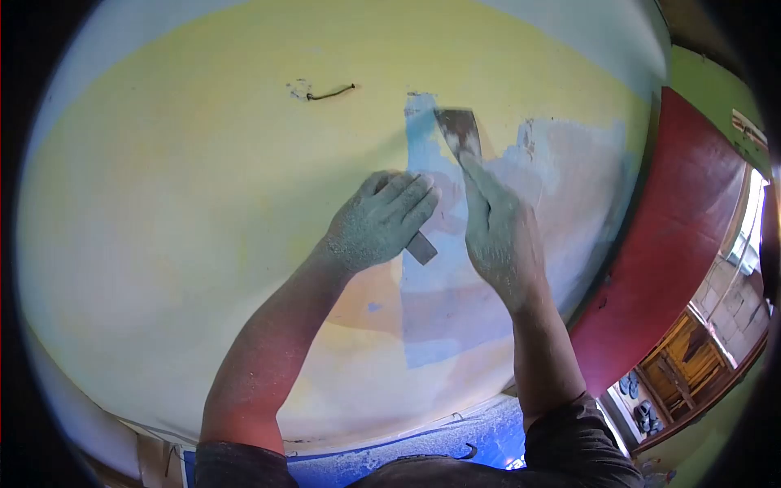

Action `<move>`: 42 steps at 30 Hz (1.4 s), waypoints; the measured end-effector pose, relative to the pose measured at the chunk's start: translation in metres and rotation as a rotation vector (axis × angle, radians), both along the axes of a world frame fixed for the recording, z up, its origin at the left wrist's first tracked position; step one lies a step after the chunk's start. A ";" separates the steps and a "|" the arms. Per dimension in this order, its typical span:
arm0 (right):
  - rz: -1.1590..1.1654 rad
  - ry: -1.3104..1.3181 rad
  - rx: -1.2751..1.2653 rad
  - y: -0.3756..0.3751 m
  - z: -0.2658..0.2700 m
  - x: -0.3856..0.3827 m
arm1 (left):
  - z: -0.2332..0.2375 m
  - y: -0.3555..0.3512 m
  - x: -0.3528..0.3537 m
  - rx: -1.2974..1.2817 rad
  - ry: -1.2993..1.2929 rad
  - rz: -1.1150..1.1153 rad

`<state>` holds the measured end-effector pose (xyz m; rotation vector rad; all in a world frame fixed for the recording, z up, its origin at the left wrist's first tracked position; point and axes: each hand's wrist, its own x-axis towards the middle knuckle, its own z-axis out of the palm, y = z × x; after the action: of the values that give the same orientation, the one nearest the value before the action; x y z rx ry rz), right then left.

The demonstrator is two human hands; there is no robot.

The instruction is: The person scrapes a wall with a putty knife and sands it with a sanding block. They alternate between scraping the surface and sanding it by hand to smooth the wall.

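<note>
My right hand [504,232] is closed round a putty knife [459,130], its index finger stretched along the blade. The broad metal blade, smeared with pale filler, points up against the painted wall [244,187]. Left of it, my left hand [381,218] has its fingers curled over a flat grey tool, whose squared end [421,248] sticks out below the palm; its other end is hidden. Pale dust coats both hands. Around them lies a patch of bare light-blue paint [443,276], with scraped edges against the yellow paint.
A bent dark wire [331,93] pokes out of the wall at upper left. To the right stands a red panel [659,244], with wooden furniture [685,366] and shoes [647,416] beyond it. Below, a blue sheet [390,464] is dusted with white powder.
</note>
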<state>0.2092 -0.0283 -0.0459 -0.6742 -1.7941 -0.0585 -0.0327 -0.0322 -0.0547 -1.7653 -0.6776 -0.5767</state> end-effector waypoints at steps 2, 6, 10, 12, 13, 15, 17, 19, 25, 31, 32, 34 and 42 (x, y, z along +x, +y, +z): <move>0.004 0.019 -0.003 0.003 0.004 -0.003 | -0.007 -0.005 0.002 -0.027 -0.006 0.001; -0.001 -0.003 -0.023 0.002 -0.010 0.004 | -0.006 -0.003 0.004 -0.038 -0.031 -0.005; 0.007 -0.005 -0.112 -0.010 -0.061 0.004 | -0.008 0.001 0.002 -0.022 -0.053 -0.021; -0.010 -0.015 -0.074 -0.006 -0.056 0.000 | -0.009 0.000 0.001 -0.034 -0.055 -0.016; -0.022 -0.014 -0.056 -0.004 -0.050 -0.001 | -0.007 0.000 0.002 -0.041 -0.049 -0.016; -0.052 -0.026 -0.066 -0.008 -0.032 -0.002 | -0.007 -0.003 0.004 -0.031 -0.058 -0.005; -0.069 -0.044 -0.085 -0.014 -0.028 -0.002 | -0.007 -0.003 0.003 -0.021 -0.050 0.005; -0.078 -0.081 -0.109 -0.019 -0.034 0.003 | -0.007 -0.001 0.001 -0.010 -0.037 0.011; -0.020 0.022 -0.055 -0.001 -0.012 -0.009 | -0.007 -0.002 0.002 -0.047 -0.063 -0.015; -0.011 -0.030 -0.063 -0.006 -0.029 -0.004 | -0.004 -0.002 0.004 -0.013 -0.026 -0.008; 0.010 -0.024 -0.045 -0.002 -0.019 -0.006 | -0.003 -0.001 0.003 -0.007 -0.027 -0.019; 0.010 -0.016 -0.029 0.002 -0.003 -0.008 | -0.003 -0.001 0.003 -0.016 -0.030 -0.046; 0.015 -0.002 -0.055 -0.001 -0.012 -0.010 | -0.003 -0.001 0.003 0.001 -0.025 -0.030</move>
<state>0.1987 -0.0294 -0.0579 -0.7000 -1.8077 -0.0003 -0.0300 -0.0335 -0.0576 -1.7725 -0.6693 -0.6205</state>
